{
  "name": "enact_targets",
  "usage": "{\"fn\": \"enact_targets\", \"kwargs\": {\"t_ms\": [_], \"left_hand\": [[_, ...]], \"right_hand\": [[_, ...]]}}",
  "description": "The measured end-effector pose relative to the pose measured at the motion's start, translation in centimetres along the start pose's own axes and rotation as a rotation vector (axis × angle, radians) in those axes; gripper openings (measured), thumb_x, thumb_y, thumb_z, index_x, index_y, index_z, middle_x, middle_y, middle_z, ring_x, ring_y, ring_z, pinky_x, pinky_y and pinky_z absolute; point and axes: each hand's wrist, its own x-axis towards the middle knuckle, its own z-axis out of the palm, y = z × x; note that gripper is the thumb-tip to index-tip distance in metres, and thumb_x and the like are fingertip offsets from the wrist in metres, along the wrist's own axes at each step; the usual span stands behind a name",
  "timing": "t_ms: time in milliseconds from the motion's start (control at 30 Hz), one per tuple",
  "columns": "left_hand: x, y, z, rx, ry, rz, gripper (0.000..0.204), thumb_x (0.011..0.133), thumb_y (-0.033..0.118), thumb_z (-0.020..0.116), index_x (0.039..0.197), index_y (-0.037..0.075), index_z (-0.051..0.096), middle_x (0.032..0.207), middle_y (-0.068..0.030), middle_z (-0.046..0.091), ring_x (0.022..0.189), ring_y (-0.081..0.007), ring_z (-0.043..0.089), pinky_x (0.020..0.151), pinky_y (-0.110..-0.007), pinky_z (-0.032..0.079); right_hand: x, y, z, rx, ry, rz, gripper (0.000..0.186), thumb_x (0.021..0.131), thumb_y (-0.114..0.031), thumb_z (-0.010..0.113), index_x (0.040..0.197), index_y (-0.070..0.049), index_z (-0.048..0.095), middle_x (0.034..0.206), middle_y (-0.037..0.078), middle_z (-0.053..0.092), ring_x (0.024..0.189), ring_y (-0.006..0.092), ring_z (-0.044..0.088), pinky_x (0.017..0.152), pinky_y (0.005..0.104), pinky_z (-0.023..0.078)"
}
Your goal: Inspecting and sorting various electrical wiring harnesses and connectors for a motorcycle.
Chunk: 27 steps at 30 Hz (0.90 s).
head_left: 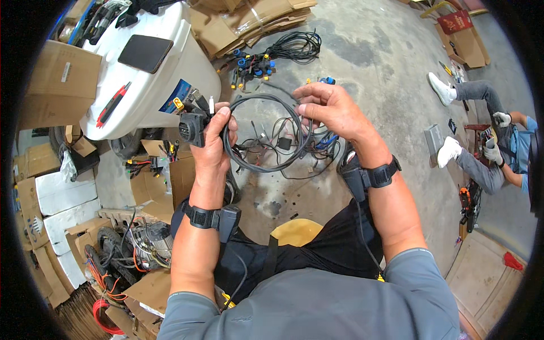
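Note:
My left hand (215,136) is closed around one side of a coiled black cable (264,169), which hangs in loops between my two hands. At its left end, a black multi-pin connector block (191,129) sticks out beside my thumb. A yellow plug (179,103) and a small black plug (201,101) stand up above it. Over on the coil's far right side, my right hand (334,110) has its thumb and curled fingers closed on the cable. Part of the cable there is hidden behind the fingers.
A white bin (195,54) at upper left carries a phone (145,54) and a red-black cutter tool (113,105). Loose wires (285,143) and bundled cables (294,46) lie on the floor. At lower left is a motor (152,242). A gloved person (490,141) sits at right.

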Motion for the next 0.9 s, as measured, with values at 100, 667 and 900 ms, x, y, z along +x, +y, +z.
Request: {"fn": "enact_targets", "kwargs": {"t_ms": [100,667,900], "left_hand": [[0.2,-0.2,-0.2,-0.001,0.038,0.022,0.019,0.085,0.013,0.067,0.100,0.001,0.063,0.066,-0.0055,0.061,0.047,-0.0102,0.049,0.042,-0.023,0.036],[-0.8,-1.1,0.7,0.166,-0.047,0.030,0.024,0.085,0.014,0.069,0.104,0.001,0.064,0.073,-0.0028,0.063,0.059,-0.0099,0.059,0.046,-0.020,0.041],[-1.2,-0.5,1.4,0.098,-0.072,-0.006,0.024,0.086,0.012,0.068,0.105,0.000,0.062,0.071,-0.0039,0.062,0.057,-0.0100,0.057,0.047,-0.020,0.042]], "right_hand": [[0.1,0.1,-0.1,-0.018,0.119,-0.032,0.032,0.086,-0.010,0.061,0.115,0.004,0.060,0.086,0.007,0.069,0.071,0.0086,0.060,0.064,0.0239,0.049],[0.6,1.3,3.4,-0.572,0.088,-0.590,0.010,0.077,-0.008,0.068,0.086,-0.005,0.066,0.082,0.011,0.064,0.079,0.0318,0.063,0.069,0.0391,0.051],[0.6,1.2,4.2,-0.731,0.185,-0.630,0.008,0.075,-0.007,0.068,0.081,-0.007,0.062,0.078,0.011,0.054,0.075,0.0338,0.059,0.065,0.0420,0.049]]}}
